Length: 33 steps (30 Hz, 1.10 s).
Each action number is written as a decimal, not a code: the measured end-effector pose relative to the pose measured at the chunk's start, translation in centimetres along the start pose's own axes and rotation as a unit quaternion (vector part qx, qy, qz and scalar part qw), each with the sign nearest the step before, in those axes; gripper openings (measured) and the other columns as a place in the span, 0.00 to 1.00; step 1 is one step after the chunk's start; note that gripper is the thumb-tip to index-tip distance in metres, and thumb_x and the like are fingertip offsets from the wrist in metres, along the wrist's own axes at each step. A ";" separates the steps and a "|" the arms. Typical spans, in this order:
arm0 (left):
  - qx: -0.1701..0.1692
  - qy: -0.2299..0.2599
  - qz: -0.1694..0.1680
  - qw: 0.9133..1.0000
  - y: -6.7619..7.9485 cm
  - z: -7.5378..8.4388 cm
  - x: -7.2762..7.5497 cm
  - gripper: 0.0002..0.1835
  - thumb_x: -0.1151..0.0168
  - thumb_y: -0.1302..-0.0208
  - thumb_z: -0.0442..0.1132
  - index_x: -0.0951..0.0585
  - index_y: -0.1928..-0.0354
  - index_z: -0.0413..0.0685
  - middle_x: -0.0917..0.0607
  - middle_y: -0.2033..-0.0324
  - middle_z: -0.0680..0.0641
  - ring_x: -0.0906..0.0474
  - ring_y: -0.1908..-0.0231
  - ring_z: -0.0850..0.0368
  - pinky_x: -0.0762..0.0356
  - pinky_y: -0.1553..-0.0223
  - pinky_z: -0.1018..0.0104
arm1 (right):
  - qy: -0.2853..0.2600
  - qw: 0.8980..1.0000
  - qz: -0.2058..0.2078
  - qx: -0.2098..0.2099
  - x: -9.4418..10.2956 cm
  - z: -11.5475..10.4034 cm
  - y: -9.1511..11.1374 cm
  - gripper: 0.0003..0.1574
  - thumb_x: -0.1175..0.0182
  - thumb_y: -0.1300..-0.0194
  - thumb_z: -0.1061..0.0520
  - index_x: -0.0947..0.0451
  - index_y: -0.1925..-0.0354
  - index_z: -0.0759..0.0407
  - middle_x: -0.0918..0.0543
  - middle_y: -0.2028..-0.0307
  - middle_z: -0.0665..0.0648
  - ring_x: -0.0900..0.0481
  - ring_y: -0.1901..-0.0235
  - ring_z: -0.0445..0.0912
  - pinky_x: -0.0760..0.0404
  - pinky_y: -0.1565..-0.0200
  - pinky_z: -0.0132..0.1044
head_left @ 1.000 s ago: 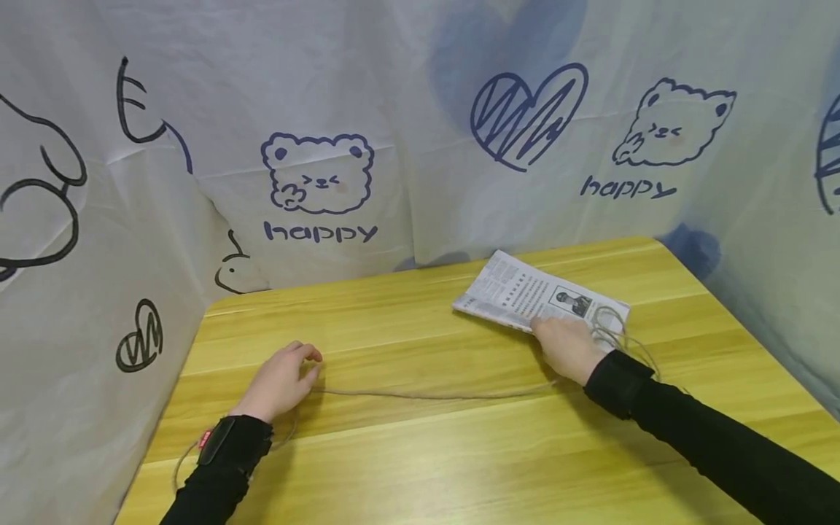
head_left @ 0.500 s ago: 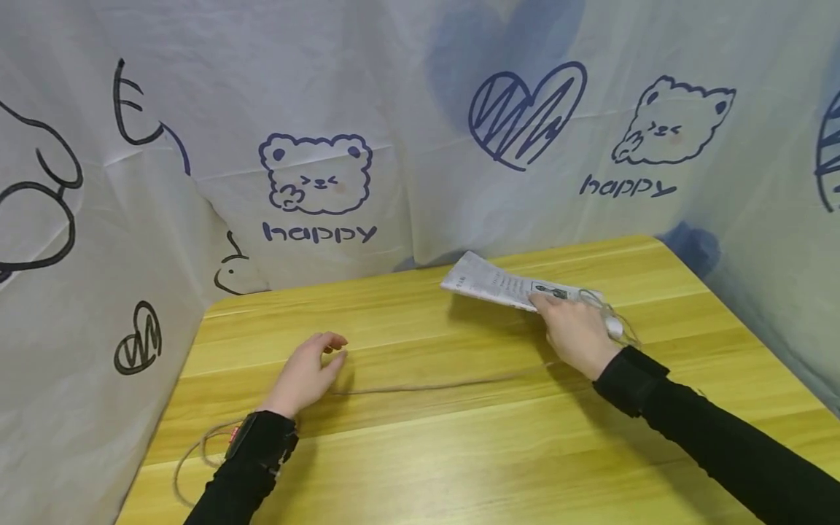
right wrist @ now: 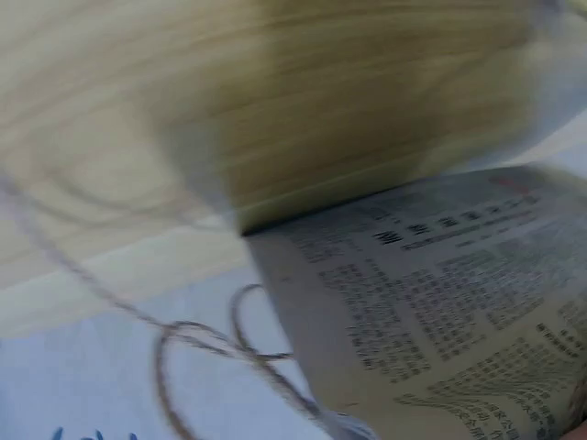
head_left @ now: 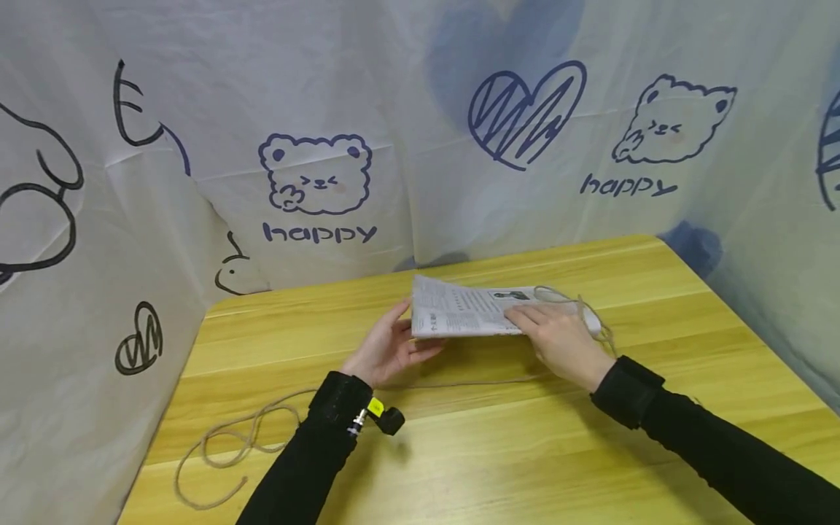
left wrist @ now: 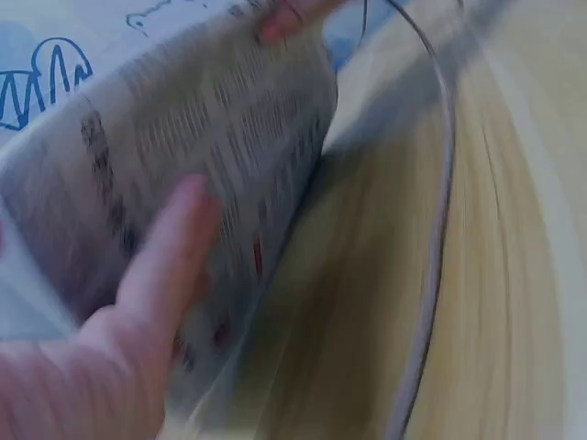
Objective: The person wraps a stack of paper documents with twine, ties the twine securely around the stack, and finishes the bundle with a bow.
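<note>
A folded newspaper (head_left: 466,310) is raised a little above the wooden table. My right hand (head_left: 558,339) grips it near its right part, the fingers lying over the top. Close by the paper's left end is my left hand (head_left: 387,346), palm turned up, its fingers fairly straight beneath the near edge; contact is hard to make out. In the left wrist view one finger of the left hand (left wrist: 119,348) extends along the printed face of the newspaper (left wrist: 211,128). Thin cord (head_left: 590,310) loops over the paper's right end. The right wrist view shows the newspaper (right wrist: 440,302) beside the cord (right wrist: 183,330).
More of the cord (head_left: 226,445) lies in loose coils at the left of the wooden table (head_left: 499,452), a strand running right beneath the hands. White cloth (head_left: 420,131) with drawings hangs behind and at both sides. A small black device (head_left: 391,421) sits at the left wrist.
Lifted off the table, the newspaper has shifted left and turned level with the right hand. The left hand has moved right from the cord to the paper's left end, uncovering the coils.
</note>
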<state>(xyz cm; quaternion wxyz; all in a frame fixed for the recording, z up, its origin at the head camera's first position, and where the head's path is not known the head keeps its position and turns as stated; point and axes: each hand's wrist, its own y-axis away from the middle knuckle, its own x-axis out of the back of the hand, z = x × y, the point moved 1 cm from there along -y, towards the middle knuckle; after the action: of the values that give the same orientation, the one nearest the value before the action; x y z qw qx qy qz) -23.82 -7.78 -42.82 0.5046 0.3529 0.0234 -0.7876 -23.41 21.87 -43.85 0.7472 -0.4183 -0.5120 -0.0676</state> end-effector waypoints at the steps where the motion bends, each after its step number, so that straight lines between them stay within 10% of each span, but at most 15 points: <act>1: -0.003 0.017 0.013 1.000 -0.3 -0.2 -0.2 0.32 0.57 0.26 0.51 0.49 0.28 0.42 0.41 0.33 0.34 0.33 0.39 0.42 0.26 0.46 0.56 | -0.004 1.000 -0.006 0.018 -0.1 -0.1 0.0 0.28 0.41 0.47 0.71 0.24 0.46 0.62 0.17 0.54 0.63 0.20 0.55 0.58 0.20 0.57 0.53; 5: -0.031 -0.001 0.075 0.997 -1.0 -1.0 -0.6 0.26 0.58 0.26 0.35 0.46 0.28 0.46 0.32 0.38 0.35 0.27 0.45 0.47 0.21 0.57 0.60 | -0.016 0.998 -0.038 0.043 -0.5 -0.3 0.2 0.28 0.42 0.43 0.69 0.26 0.42 0.60 0.18 0.51 0.62 0.22 0.51 0.57 0.23 0.50 0.52; 10: -0.082 -0.069 0.132 0.985 -0.5 -1.1 0.2 0.28 0.61 0.29 0.28 0.47 0.28 0.48 0.31 0.39 0.36 0.29 0.43 0.44 0.22 0.54 0.56 | -0.054 0.996 -0.062 -0.024 -0.6 0.4 0.7 0.36 0.36 0.40 0.57 0.33 0.35 0.56 0.23 0.45 0.64 0.26 0.46 0.60 0.26 0.49 0.57; 19: -0.136 -0.130 0.140 0.972 2.9 0.6 2.4 0.24 0.62 0.26 0.32 0.44 0.31 0.49 0.30 0.39 0.39 0.25 0.47 0.51 0.22 0.55 0.65 | -0.052 0.983 -0.124 -0.124 -0.9 2.8 2.6 0.46 0.34 0.42 0.53 0.42 0.32 0.65 0.28 0.45 0.71 0.29 0.46 0.63 0.27 0.48 0.58; 28: -0.153 -0.185 0.150 0.959 6.6 2.7 5.3 0.24 0.62 0.23 0.37 0.47 0.28 0.54 0.27 0.41 0.42 0.20 0.54 0.61 0.22 0.57 0.67 | -0.082 0.935 -0.247 -0.241 -0.5 5.1 4.0 0.36 0.42 0.35 0.56 0.40 0.35 0.70 0.30 0.46 0.77 0.29 0.50 0.71 0.31 0.49 0.64; 33: -0.162 -0.211 0.155 0.951 8.5 4.0 7.0 0.25 0.62 0.23 0.42 0.48 0.27 0.54 0.20 0.50 0.52 0.19 0.57 0.63 0.21 0.61 0.69 | -0.151 0.921 -0.239 -0.268 -0.5 5.7 3.7 0.32 0.46 0.31 0.54 0.39 0.35 0.69 0.31 0.42 0.76 0.33 0.44 0.70 0.33 0.46 0.63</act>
<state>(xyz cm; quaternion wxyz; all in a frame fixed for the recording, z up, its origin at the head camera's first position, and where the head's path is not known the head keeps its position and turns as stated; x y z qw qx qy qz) -20.72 -18.90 -41.18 0.6642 0.0913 -0.0119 -0.7418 -25.74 28.07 -45.60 0.4827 -0.4732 -0.6664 -0.3146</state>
